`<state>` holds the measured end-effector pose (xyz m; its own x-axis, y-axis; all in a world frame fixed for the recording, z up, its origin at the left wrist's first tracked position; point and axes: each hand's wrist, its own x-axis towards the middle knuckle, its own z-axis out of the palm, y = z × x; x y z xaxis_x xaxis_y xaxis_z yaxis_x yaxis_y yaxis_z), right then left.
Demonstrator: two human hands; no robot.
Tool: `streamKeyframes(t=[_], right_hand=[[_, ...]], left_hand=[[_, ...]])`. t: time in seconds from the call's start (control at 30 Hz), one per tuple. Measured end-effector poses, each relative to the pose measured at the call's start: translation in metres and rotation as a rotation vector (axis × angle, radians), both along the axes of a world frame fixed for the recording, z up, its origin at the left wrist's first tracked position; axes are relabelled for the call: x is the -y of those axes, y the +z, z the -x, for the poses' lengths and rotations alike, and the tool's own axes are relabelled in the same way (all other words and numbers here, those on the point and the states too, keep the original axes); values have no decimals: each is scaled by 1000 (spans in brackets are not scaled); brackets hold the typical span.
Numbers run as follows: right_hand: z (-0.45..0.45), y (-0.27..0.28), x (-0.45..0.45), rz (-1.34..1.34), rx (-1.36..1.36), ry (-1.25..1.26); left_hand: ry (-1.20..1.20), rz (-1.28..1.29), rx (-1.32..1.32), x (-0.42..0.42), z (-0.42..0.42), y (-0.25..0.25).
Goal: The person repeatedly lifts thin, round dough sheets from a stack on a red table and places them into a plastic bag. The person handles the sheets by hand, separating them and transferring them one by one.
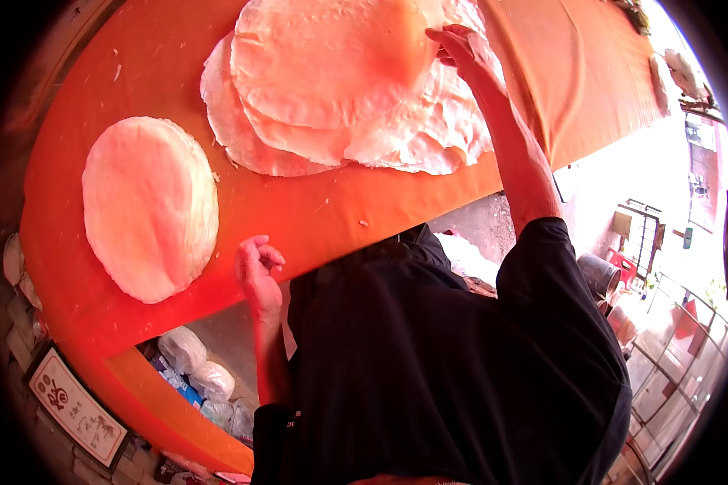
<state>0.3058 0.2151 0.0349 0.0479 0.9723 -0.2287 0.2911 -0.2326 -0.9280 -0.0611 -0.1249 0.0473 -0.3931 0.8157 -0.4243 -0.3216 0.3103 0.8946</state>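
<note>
Several large, thin, round sheets of flatbread or dough lie overlapped on the orange cloth-covered table. At their upper right edge, my right hand pinches the rim of the top sheet between thumb and fingers. My left hand hovers at the table's near edge with fingers loosely curled and nothing in it. To its left stands a neat oval stack of similar sheets, its layered side showing on the right. Small pale crumbs are scattered over the cloth.
Filled plastic bags lie below the table at lower left, near a framed panel with writing. On the right are a metal bucket, a metal railing and a red object. White bundles sit by the table's far right end.
</note>
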Motion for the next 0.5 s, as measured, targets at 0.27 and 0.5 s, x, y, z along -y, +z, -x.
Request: streamKeyframes(t=[0.27,0.5], right_hand=[[64,22,-1,-180,169,191],[109,156,28,-196,-596,186]], left_hand=[[-219,94,351,-39,-29,-15],[-341,-25,911,-116,-70,-7]])
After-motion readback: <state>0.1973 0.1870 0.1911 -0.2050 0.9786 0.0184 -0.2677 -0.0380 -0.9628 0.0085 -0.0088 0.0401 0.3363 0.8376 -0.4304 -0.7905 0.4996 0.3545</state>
